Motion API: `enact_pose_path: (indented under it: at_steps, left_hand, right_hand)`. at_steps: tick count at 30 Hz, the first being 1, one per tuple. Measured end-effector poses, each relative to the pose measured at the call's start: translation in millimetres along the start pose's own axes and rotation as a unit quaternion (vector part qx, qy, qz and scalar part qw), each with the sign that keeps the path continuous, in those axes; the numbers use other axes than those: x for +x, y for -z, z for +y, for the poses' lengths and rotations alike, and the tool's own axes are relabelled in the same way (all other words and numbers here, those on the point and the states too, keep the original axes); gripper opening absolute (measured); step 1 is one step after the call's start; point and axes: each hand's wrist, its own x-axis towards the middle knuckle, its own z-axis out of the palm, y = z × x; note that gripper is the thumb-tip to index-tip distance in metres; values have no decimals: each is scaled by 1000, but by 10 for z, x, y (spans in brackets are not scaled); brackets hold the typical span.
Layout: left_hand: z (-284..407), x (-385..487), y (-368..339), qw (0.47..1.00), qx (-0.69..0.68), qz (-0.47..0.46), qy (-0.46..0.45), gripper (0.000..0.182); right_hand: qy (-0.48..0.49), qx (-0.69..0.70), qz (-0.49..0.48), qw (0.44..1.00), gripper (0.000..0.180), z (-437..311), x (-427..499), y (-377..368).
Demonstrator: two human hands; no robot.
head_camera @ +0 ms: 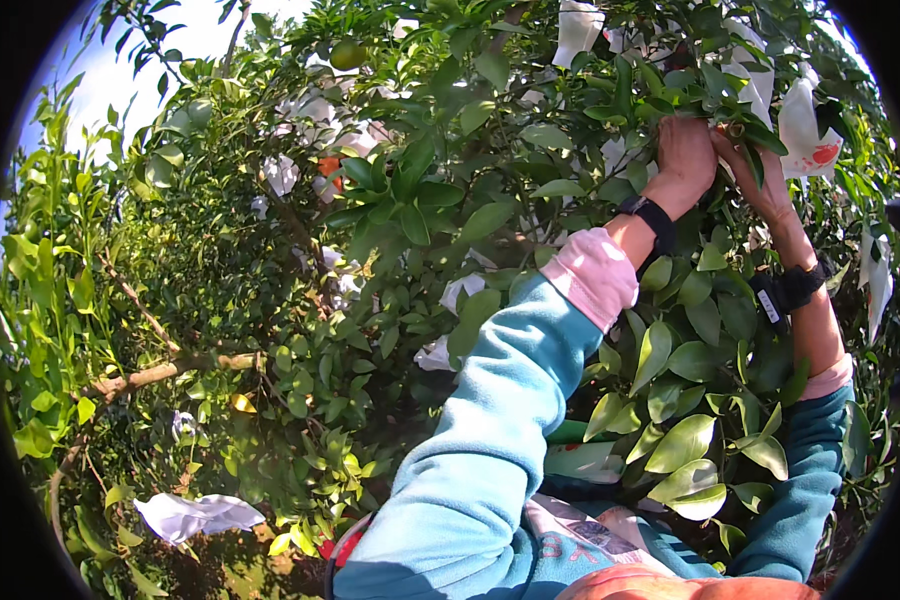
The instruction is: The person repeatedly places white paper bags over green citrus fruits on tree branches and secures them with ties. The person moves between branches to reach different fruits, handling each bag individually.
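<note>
My left hand (686, 154) and my right hand (757, 176) are raised close together among the leaves of a fruit tree at the upper right. Foliage and the backs of my hands hide the fingers, so what they grip is not visible. Beside my right thumb is a stubby light-brown stem end (733, 130). A white fruit bag (810, 131) with a red print hangs just right of my right hand. Another white bag (750, 71) hangs above and behind it. Dark bands circle both wrists, below which are turned-up pink cuffs.
A green fruit (347, 55) hangs at the top, and an orange one (331, 171) shows among several white bags. A bare branch (180, 365) juts in at the left. One loose white bag (199, 516) lies low left. Leafy twigs (682, 442) hang before my chest.
</note>
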Motion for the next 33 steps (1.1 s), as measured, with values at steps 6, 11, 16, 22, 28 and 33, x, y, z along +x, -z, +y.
enact_pose_path:
  at_steps: [6,11,16,22,28,33]
  left_hand:
    - [-136,41,-70,929,-321,-59,175,14]
    - [-88,22,109,698,-589,-210,348,21]
    - [188,90,618,647,-619,-338,289,31]
    - [238,-111,1571,684,-657,-281,146,37]
    - [-100,-1152,2739,783,-560,-198,184,34]
    - [-252,-2351,3370,793,-429,-91,423,27]
  right_hand:
    - [-46,-60,-51,996,50,-475,14,83]
    - [-6,29,-108,994,22,-1312,-190,338]
    - [69,27,-143,987,8,-2129,-703,438]
    - [126,150,-319,927,15,-2251,-1803,238]
    - [-156,343,-426,822,28,-2122,-2540,-502]
    - [-12,682,-452,574,36,-1930,-2238,-469]
